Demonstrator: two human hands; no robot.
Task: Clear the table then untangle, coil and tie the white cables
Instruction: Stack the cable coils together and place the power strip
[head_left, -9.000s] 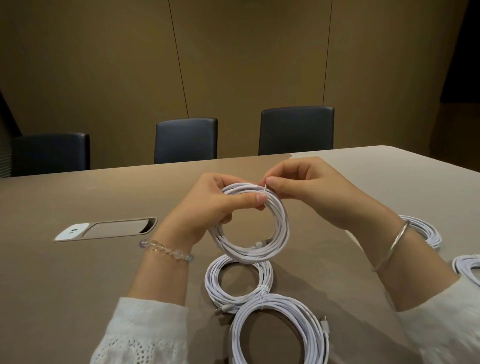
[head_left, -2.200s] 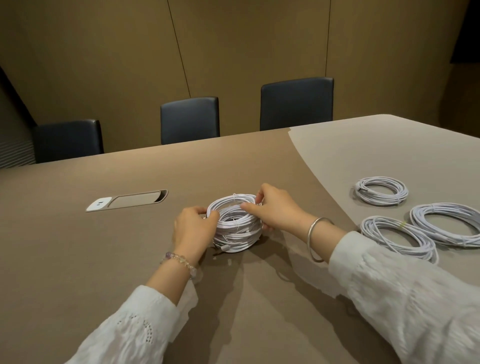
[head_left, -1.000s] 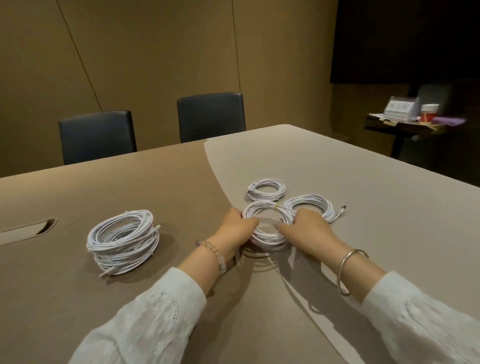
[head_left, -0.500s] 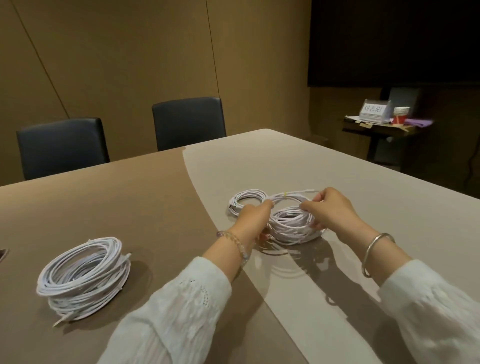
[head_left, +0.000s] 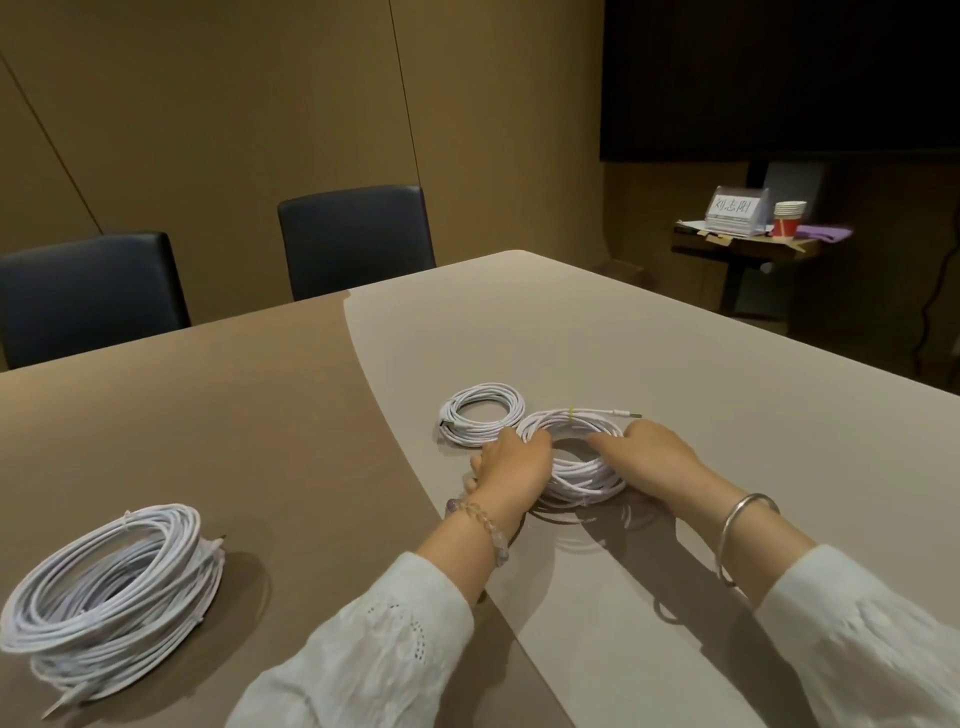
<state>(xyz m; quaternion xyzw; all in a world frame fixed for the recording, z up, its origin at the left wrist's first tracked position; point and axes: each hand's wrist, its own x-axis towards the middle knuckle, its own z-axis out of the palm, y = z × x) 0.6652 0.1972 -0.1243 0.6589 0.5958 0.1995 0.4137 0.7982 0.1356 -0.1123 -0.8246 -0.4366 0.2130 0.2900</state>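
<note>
A stack of two white cable coils (head_left: 579, 475) lies on the pale part of the table (head_left: 519, 332), its top coil bound with a yellow tie (head_left: 571, 413) and a plug end sticking out to the right. My left hand (head_left: 511, 462) grips the stack's left rim. My right hand (head_left: 649, 452) holds the right rim, fingers reaching over into the middle. A smaller tied coil (head_left: 480, 421) lies just behind my left hand, touching the stack. A taller pile of coils (head_left: 109, 587) sits at the near left on the brown part of the table.
Two dark chairs (head_left: 356, 236) stand behind the far table edge. At the far right a side table (head_left: 743, 247) holds a name card, paper cups and a purple cloth. A dark screen hangs above it.
The coil I held lifted half a second ago now rests on the coil beneath it, forming a stack. Both hands have sunk with it to the table; the view has turned slightly left.
</note>
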